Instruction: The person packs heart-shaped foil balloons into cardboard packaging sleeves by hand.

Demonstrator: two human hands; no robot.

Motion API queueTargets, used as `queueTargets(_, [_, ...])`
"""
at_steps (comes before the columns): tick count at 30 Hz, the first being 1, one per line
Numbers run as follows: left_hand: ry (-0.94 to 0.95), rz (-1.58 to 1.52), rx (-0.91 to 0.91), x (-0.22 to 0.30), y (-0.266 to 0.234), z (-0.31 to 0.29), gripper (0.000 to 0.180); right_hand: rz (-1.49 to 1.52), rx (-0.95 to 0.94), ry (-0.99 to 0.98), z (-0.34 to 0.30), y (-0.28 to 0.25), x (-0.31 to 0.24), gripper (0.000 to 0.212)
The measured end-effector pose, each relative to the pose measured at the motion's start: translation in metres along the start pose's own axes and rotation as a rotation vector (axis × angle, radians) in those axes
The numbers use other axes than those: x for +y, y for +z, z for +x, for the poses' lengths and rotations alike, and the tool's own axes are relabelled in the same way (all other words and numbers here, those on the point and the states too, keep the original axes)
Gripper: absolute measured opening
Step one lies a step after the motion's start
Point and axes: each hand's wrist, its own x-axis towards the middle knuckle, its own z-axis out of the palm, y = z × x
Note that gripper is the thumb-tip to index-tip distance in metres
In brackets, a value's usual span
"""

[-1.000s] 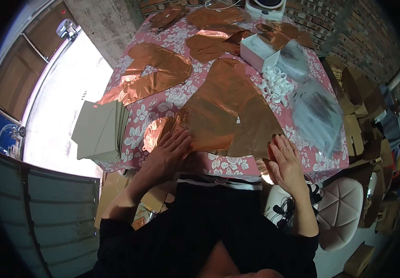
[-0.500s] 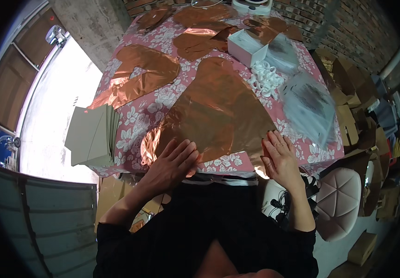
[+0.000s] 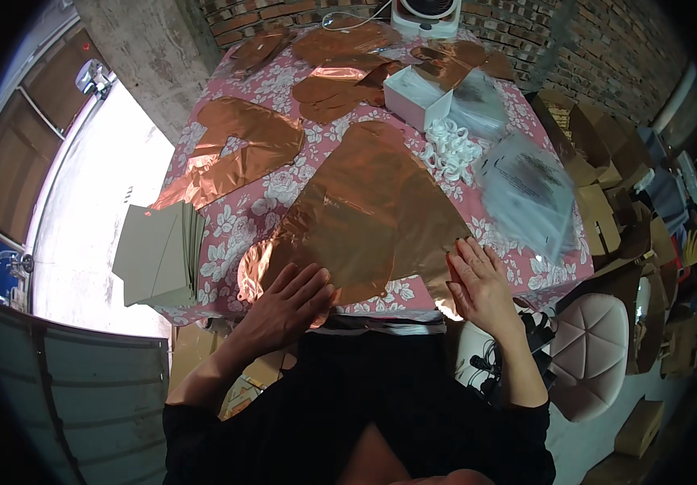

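The large copper-coloured foil shape (image 3: 372, 210) lies flat in the centre of the frame, its narrow rounded end toward the top and its wide side toward the table's near edge. Its lower left part is crumpled and shiny; its lower right corner tapers down to that edge, and a small strip of flowered cloth (image 3: 280, 190) shows between the two lower parts. The left hand (image 3: 290, 301) rests palm down over the lower left margin, its fingers straight and slightly spread on top of the foil, without a grip. The right hand (image 3: 480, 283) lies at the lower right corner, its fingers extended and near one another; whether its thumb pinches the foil, I cannot tell

Left of the shape, a lane of cloth runs up to another foil piece (image 3: 239, 149); a lane on the right leads to the clear plastic bags (image 3: 526, 198). A heap of white loops (image 3: 451, 149) lies near the right slope, with a white box (image 3: 417, 99) just above it. A stack of grey-green card (image 3: 154, 255) stands at the table's left edge, and more foil pieces (image 3: 344, 42) lie toward the upper edge of the frame
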Motion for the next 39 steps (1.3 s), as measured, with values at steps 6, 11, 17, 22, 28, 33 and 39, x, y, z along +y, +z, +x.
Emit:
queueTargets(6, [0.012,0.029,-0.046,-0.002,-0.005,-0.01,0.049,0.002,0.004,0.004,0.0,0.0,0.0,0.047])
queueTargets(11, [-0.002,0.021,-0.071,-0.003,-0.009,-0.014,0.05,0.004,0.003,0.007,0.001,0.001,0.0,0.047])
queueTargets(17, [0.008,0.033,-0.055,-0.003,-0.009,-0.016,0.048,-0.013,-0.018,0.027,0.004,-0.001,-0.004,0.046])
queueTargets(22, [0.005,0.031,-0.054,-0.003,-0.008,-0.015,0.044,-0.008,0.026,0.014,0.007,-0.005,-0.002,0.045])
queueTargets(28, [0.0,0.029,-0.054,0.0,-0.007,-0.015,0.043,0.027,0.113,-0.009,0.022,-0.003,-0.006,0.043])
queueTargets(33, [0.001,-0.005,-0.044,0.005,-0.008,-0.009,0.043,0.001,-0.002,-0.075,0.025,0.007,-0.009,0.045])
queueTargets(39, [-0.001,-0.017,-0.07,0.012,-0.006,-0.008,0.049,0.003,-0.01,-0.063,0.025,0.01,-0.011,0.044])
